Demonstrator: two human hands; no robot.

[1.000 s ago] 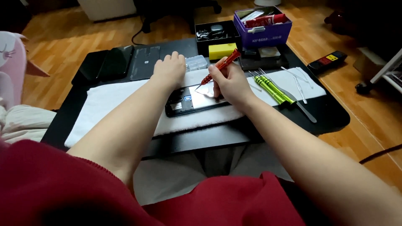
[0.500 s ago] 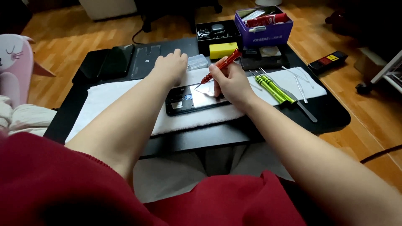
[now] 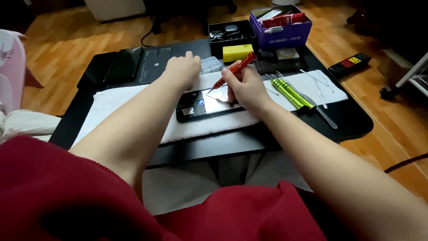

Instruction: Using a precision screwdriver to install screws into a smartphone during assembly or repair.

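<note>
Looks like I'm in somebody's home, not a proper repair shop. Warm wood plank floor (image 3: 62,49), a low black counter (image 3: 356,120) with a white towel (image 3: 116,105) as the work mat, a power strip (image 3: 350,64) lying on the floor, and a little purple parts bin (image 3: 281,35).

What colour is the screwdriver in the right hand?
Red screwdriver, seen in the head view, held by the right hand.

I see a low black table (image 3: 356,122) standing on a wooden floor (image 3: 58,58). A white cloth (image 3: 116,105), dark flat panels (image 3: 129,64), a yellow block (image 3: 237,52) and a purple box (image 3: 281,35) lie on it.
</note>
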